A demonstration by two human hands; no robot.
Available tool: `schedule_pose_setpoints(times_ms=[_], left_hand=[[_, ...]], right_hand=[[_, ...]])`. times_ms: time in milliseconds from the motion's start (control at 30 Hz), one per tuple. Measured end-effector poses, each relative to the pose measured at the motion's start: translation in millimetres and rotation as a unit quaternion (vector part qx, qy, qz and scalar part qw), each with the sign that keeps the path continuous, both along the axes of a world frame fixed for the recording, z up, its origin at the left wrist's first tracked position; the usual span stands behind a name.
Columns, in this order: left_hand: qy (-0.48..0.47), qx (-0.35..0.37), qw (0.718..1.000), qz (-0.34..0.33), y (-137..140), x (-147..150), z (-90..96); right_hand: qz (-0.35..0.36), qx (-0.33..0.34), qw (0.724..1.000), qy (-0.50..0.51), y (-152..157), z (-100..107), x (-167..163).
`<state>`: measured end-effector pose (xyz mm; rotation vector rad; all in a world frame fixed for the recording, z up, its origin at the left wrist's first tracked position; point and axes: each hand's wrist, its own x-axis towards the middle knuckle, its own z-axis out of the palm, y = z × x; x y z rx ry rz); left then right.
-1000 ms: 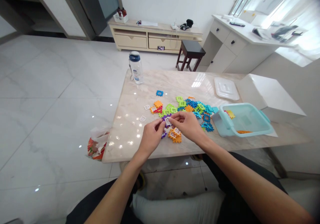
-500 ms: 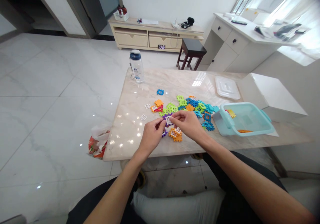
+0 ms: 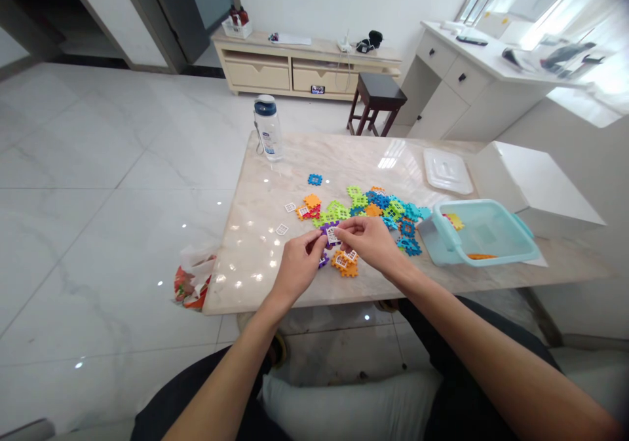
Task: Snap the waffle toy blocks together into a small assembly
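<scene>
Between my two hands is a purple building tile (image 3: 325, 228) with notched edges. My left hand (image 3: 297, 264) pinches its left side. My right hand (image 3: 371, 242) is closed on a white window-frame piece (image 3: 332, 235) that lies against the tile; whether it is seated in the tile's opening I cannot tell. Orange tiles (image 3: 348, 270) with white window pieces lie just below the hands. Part of another purple tile (image 3: 323, 260) shows beside my left fingers. Green tiles (image 3: 336, 210) lie just beyond, and two loose white window pieces (image 3: 282, 229) rest to the left.
Blue and turquoise tiles (image 3: 407, 229) are heaped toward a turquoise plastic bin (image 3: 445, 248) holding a few pieces. A clear lid (image 3: 447, 171) and a white box (image 3: 538, 182) stand behind it. A water bottle (image 3: 268, 130) stands at the marble table's (image 3: 246, 231) far left corner.
The white window piece looks slightly more upright against the purple tile. Both hands keep almost the same place and grip.
</scene>
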<state>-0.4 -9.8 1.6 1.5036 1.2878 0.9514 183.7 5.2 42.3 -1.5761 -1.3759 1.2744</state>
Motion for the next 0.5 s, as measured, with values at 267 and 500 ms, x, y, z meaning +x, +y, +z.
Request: schedule_pose_setpoints(times_ms=[267, 500], left_hand=[[-0.004, -0.003, 1.0, 0.011, 1.2, -0.7, -0.3], [-0.01, -0.001, 1.0, 0.017, 2.9, -2.5, -4.0]], right_hand=[[-0.001, -0.012, 1.0, -0.009, 1.1, 5.5, -0.4], [0.006, -0.013, 1.0, -0.007, 1.6, 7.7, 2.8]])
